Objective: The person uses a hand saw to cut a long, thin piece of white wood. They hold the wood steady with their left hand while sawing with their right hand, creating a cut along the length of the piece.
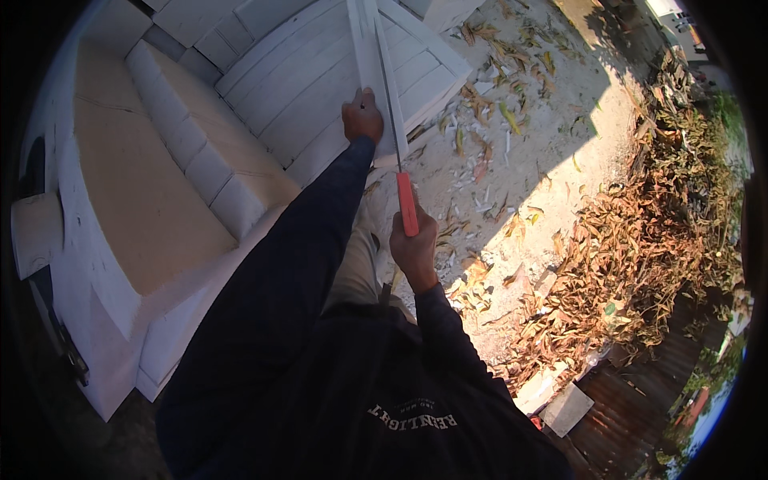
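My right hand (pixel 417 254) is wrapped round the red handle of a handsaw (pixel 408 204). The saw's long, thin blade points away from me and lies along a narrow white board (pixel 366 52). My left hand (pixel 363 120) is closed at the left edge of this board, just beside the blade, and its fingertips are partly hidden. Under the board is a white slatted wooden surface (pixel 300 92), and the board's near end sticks out past its edge.
White box-like pieces with tan panels (pixel 148 192) stand close on my left. Pale ground (pixel 504 160) with scattered leaves and white scraps lies to the right. Farther right are a heap of dry brown leaves (pixel 632 240), a rusty corrugated sheet (pixel 652 376) and a grey block (pixel 568 410).
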`<state>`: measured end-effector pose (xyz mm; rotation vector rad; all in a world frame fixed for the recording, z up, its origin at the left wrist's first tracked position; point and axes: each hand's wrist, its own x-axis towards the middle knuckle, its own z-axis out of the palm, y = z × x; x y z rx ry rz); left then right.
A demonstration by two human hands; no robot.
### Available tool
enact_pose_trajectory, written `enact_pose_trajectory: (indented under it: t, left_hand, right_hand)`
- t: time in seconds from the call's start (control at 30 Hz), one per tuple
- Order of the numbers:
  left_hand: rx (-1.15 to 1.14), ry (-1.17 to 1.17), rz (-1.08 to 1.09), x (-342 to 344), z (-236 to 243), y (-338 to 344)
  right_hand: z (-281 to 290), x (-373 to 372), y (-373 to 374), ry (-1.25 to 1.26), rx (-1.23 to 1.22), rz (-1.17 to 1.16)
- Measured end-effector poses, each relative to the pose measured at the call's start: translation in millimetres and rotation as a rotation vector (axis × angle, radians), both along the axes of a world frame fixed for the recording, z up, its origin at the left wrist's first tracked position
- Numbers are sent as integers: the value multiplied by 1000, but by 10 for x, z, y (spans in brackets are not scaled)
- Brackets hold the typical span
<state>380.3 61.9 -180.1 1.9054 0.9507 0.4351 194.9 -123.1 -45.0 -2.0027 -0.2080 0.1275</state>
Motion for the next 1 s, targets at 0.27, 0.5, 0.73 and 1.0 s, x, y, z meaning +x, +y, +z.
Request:
enact_pose_trajectory:
  t: [0.27,0.5,0.73,1.0]
  left_hand:
    - [40,-13,7,5,66,-9]
    - [10,9,6,-23,205,-57]
    - [-35,-4,18,-2,114,-26]
    - [-18,21,-4,-11,128,-43]
  right_hand:
    - [21,68,-99,-65,31,36]
    - [59,13,-14,2,107,-35]
    - [34,40,-93,48,69,-4]
    - [43,-5,-115,12,105,-27]
